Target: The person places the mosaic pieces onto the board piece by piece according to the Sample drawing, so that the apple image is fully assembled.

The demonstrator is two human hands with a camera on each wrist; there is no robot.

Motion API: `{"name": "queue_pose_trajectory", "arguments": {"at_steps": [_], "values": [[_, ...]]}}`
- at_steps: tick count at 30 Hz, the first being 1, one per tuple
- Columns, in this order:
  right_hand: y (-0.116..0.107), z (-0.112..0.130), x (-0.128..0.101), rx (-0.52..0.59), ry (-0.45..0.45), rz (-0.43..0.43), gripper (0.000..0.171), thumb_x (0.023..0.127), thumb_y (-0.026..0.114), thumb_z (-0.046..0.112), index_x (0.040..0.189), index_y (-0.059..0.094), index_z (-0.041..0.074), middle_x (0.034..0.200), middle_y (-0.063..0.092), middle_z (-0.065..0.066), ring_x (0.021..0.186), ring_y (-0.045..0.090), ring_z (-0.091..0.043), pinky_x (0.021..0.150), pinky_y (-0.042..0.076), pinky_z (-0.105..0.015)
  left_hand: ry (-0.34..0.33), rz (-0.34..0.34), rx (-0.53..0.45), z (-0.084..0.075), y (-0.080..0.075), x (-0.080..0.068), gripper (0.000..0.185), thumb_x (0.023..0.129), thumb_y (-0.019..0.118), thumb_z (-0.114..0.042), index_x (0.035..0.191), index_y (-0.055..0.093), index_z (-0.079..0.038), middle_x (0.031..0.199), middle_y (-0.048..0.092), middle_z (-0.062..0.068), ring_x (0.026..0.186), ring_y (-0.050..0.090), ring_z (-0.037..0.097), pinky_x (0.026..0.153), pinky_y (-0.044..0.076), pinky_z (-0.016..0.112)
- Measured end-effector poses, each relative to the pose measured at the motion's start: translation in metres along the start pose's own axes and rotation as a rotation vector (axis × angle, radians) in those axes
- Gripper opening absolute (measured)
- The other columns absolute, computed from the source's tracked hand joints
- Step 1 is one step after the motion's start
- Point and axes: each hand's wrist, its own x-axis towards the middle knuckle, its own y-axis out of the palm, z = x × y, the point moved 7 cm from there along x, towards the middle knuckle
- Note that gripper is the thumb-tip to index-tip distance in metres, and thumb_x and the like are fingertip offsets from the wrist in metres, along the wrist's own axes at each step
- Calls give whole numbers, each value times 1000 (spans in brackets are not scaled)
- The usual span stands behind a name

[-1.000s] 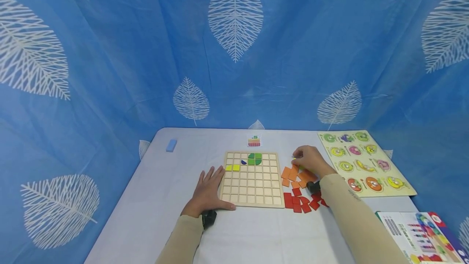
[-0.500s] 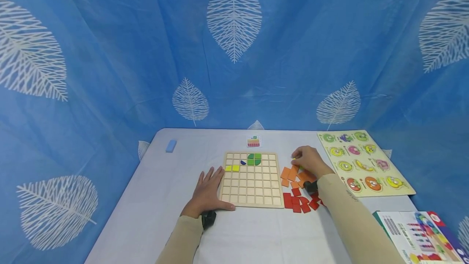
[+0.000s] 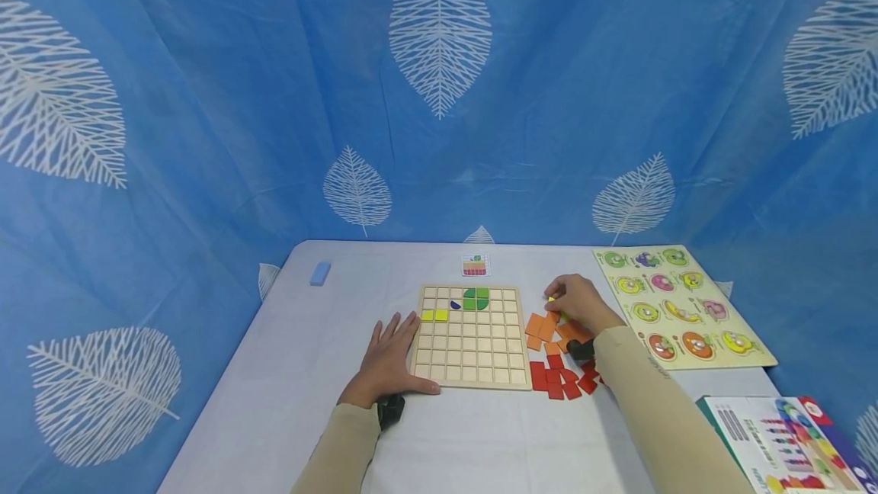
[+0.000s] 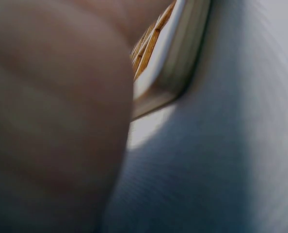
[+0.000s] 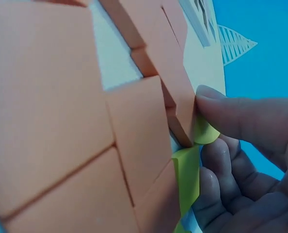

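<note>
A wooden grid board (image 3: pixel 470 349) lies mid-table with two yellow tiles (image 3: pixel 434 315), a small blue piece and green pieces (image 3: pixel 476 297) set in it. My left hand (image 3: pixel 392 345) rests flat on the tablecloth against the board's left edge, thumb along its front corner. In the left wrist view the palm fills the left and the board's corner (image 4: pixel 168 63) shows beside it. My right hand (image 3: pixel 555 300) is over the loose orange tiles (image 3: pixel 545 325). Its thumb and fingers pinch a yellow tile (image 5: pixel 205 132) at the pile's edge, and a second yellow tile (image 5: pixel 187 177) lies against the fingers.
Red tiles (image 3: pixel 557 381) are heaped in front of the orange ones. A fruit peg puzzle (image 3: pixel 679 303) lies to the right, a colourful box (image 3: pixel 782 441) at the near right corner. A pattern card (image 3: pixel 475 264) and a blue block (image 3: pixel 320 273) sit farther back. Blue curtains surround the table.
</note>
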Motion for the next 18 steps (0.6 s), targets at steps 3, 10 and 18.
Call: {"name": "queue_pose_trajectory", "arguments": {"at_steps": [3, 10, 18], "values": [[-1, -1, 0, 23, 1, -6, 15, 93, 81, 8, 105, 74, 5, 100, 66, -11, 95, 58, -31, 86, 53, -43, 0, 0, 2, 2, 2, 0, 142, 56, 85, -82, 165, 34, -8, 171, 29, 7, 159, 14, 34, 125, 3, 58], [-3, -4, 2, 58, -2, 21, 11, 97, 77, 9, 107, 74, 5, 99, 64, -12, 94, 57, -32, 83, 51, -42, 1, -5, -2, 3, 3, 1, 143, 56, 85, -84, 166, 34, -8, 171, 30, 6, 159, 14, 34, 125, 3, 58], [-8, 0, 3, 64, -27, -23, 15, 100, 73, 11, 112, 73, 2, 101, 65, -14, 90, 58, -31, 73, 53, -37, -2, 3, 18, 4, 4, 1, 143, 56, 84, -84, 166, 32, -10, 171, 28, 6, 159, 12, 33, 125, 2, 57]]}}
